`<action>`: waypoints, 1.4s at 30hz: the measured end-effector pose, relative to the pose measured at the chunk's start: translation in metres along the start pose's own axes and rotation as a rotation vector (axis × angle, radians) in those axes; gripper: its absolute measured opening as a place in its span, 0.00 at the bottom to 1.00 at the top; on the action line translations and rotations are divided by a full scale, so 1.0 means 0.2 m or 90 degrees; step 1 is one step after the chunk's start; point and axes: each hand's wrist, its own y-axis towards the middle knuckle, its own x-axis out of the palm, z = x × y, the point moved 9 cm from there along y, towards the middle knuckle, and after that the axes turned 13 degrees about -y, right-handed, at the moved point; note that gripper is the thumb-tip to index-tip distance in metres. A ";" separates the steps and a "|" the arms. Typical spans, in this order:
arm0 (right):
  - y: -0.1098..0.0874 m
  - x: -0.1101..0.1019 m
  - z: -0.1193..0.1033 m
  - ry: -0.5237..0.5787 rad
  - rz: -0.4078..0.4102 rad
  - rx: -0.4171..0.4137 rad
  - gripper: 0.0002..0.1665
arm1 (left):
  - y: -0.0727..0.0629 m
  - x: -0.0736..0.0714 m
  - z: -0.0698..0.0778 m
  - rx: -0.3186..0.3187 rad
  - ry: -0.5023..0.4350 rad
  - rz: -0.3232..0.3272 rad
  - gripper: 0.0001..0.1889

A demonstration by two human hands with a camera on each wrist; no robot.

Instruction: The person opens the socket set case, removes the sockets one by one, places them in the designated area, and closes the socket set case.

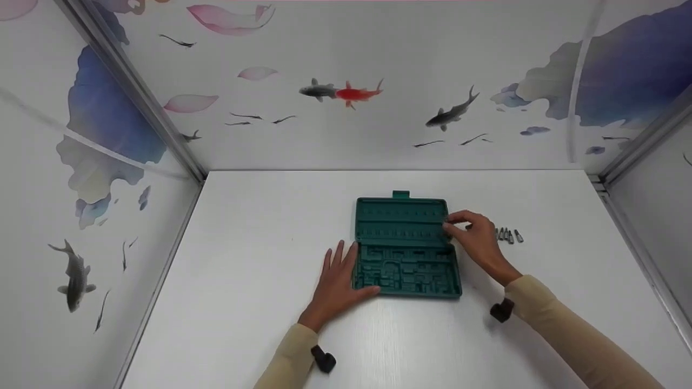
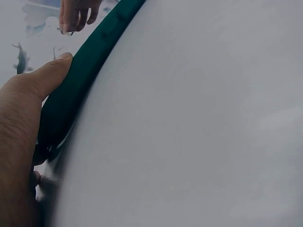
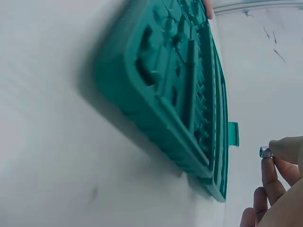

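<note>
A dark green plastic tool case (image 1: 400, 270) lies open on the white table, its moulded half nearer and its lid half farther away. My left hand (image 1: 336, 286) rests at the case's near left corner, fingers spread and straight, thumb along the front edge. In the left wrist view, the thumb (image 2: 54, 73) touches the case's side. My right hand (image 1: 480, 240) is beside the case's right edge, near the hinge. Between its thumb and index finger it pinches a small silver socket (image 3: 265, 152), held clear of the case in the right wrist view.
Several small metal pieces (image 1: 508, 235) lie in a row on the table, right of my right hand and partly hidden by it. A latch tab (image 1: 400, 194) sticks out from the lid's far edge. White panels with painted fish (image 1: 451, 111) stand around the table.
</note>
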 end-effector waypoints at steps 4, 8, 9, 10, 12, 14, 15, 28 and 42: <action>-0.04 -0.05 0.05 -0.015 -0.008 0.013 0.12 | 0.00 0.00 0.00 -0.003 0.000 -0.002 0.64; -0.07 -0.11 0.12 -0.028 0.002 0.028 0.12 | 0.00 0.00 0.00 -0.006 -0.001 -0.001 0.64; -0.08 -0.13 0.14 -0.033 0.007 0.033 0.12 | 0.00 0.00 0.00 -0.004 -0.001 0.000 0.64; -0.08 -0.15 0.16 -0.039 0.011 0.036 0.12 | 0.00 0.00 0.00 -0.003 0.001 0.000 0.64; -0.08 -0.19 0.20 -0.045 0.018 0.045 0.13 | 0.00 0.00 0.00 -0.001 0.002 0.000 0.64; -0.09 -0.23 0.24 -0.053 0.023 0.053 0.14 | 0.00 0.00 0.00 0.000 0.002 0.000 0.64; -0.09 -0.25 0.26 -0.058 0.026 0.056 0.15 | 0.00 0.00 0.00 -0.002 0.001 -0.001 0.64; -0.12 -0.46 0.55 -0.085 0.018 0.133 0.24 | 0.01 0.01 0.00 -0.004 0.000 0.003 0.64; -0.13 -0.54 0.79 -0.134 -0.042 0.200 0.29 | 0.00 0.00 -0.01 -0.009 -0.009 0.003 0.64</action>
